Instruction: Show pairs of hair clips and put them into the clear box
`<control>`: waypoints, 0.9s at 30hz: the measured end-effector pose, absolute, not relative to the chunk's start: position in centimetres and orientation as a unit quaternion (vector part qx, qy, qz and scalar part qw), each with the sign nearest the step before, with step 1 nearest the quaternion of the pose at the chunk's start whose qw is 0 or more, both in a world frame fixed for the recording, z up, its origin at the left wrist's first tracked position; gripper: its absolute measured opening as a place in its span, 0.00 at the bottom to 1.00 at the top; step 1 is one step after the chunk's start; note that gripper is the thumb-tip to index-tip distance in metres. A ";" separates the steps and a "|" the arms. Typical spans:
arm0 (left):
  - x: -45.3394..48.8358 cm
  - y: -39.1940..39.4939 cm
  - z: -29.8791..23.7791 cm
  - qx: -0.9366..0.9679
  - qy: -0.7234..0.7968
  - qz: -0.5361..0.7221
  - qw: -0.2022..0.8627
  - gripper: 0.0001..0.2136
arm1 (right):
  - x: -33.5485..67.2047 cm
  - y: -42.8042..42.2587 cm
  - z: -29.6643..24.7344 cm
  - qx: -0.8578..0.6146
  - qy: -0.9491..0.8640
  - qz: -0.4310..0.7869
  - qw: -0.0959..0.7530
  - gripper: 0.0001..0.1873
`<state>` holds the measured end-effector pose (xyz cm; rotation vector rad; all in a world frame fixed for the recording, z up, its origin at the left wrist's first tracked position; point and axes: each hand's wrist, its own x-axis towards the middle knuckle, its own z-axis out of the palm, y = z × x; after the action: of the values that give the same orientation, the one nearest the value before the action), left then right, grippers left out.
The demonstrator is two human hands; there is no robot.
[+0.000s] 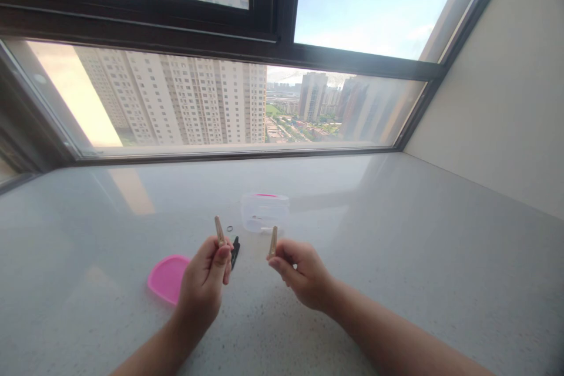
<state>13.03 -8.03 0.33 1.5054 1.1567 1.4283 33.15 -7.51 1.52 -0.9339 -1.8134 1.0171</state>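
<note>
**Two gold clips held upright over a speckled sill**

Pinched between thumb and fingers, a slim gold-coloured clip stands nearly upright out of the left hand, its rounded tip leaning slightly toward 11 o'clock. The right hand is closed the same way on a second clip of matching shape and dull metallic sheen, tip pointing to 12 o'clock. Both fists are curled tight around the lower ends, so only the upper halves of the two flat, narrow strips show. The hands are near each other but apart, with bare counter between them.

Just at 3 o'clock of the left fingers a small black piece lies on the surface; its exact shape is too small to tell. A thin metal ring rests at 12 o'clock of that piece. Beyond the hands, at 12 o'clock, sits a clear plastic tub, rounded at the corners, with a pink edge showing at its far rim and some small bits inside that cannot be made out. A smooth pink lid lies flat at 9 o'clock of the left hand, partly hidden behind it.

Everything rests on a pale grey stone-like sill, glossy and finely speckled, running up to a dark-framed window.
</note>
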 end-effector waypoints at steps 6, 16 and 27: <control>13.0 -7.8 0.3 0.577 0.449 0.551 0.402 0.14 | 33.1 -7.5 0.9 -0.361 -0.691 0.455 0.431 0.12; 13.7 -8.5 1.4 0.504 0.418 0.622 0.430 0.17 | 33.0 -7.5 0.4 -0.356 -0.655 0.525 0.411 0.17; 13.7 -8.0 1.0 0.476 0.433 0.590 0.488 0.20 | 33.1 -7.1 0.0 -0.379 -0.624 0.562 0.390 0.21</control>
<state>13.71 -8.04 0.97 1.1575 1.0518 1.4354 33.09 -7.06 0.01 -0.9625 -1.5850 1.4290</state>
